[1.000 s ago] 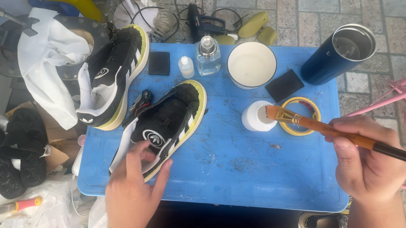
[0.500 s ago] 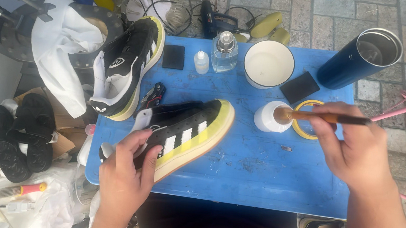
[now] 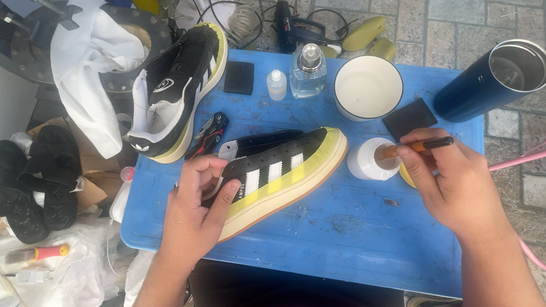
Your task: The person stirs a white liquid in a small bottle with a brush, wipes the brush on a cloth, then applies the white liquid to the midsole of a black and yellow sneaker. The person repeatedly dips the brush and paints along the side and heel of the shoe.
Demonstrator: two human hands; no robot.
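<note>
My left hand (image 3: 196,201) grips the heel of a black sneaker (image 3: 278,171) with white stripes and a yellowed sole, tipped on its side on the blue table (image 3: 344,243). My right hand (image 3: 456,182) holds a thin brush (image 3: 416,145) with an orange and black handle, its tip down in a small white jar (image 3: 371,160). The matching second sneaker (image 3: 175,94) lies at the table's back left, partly on a white cloth (image 3: 92,61).
At the back stand a white bowl (image 3: 368,87), a clear glass bottle (image 3: 308,70), a small white dropper bottle (image 3: 277,85), two black pads (image 3: 239,77) and a dark blue tumbler (image 3: 492,80). Black sandals (image 3: 24,176) and tools lie on the ground to the left.
My left hand has turned the sneaker onto its side, sole toward me. My right hand has swung the brush in and dipped its tip into the white jar.
</note>
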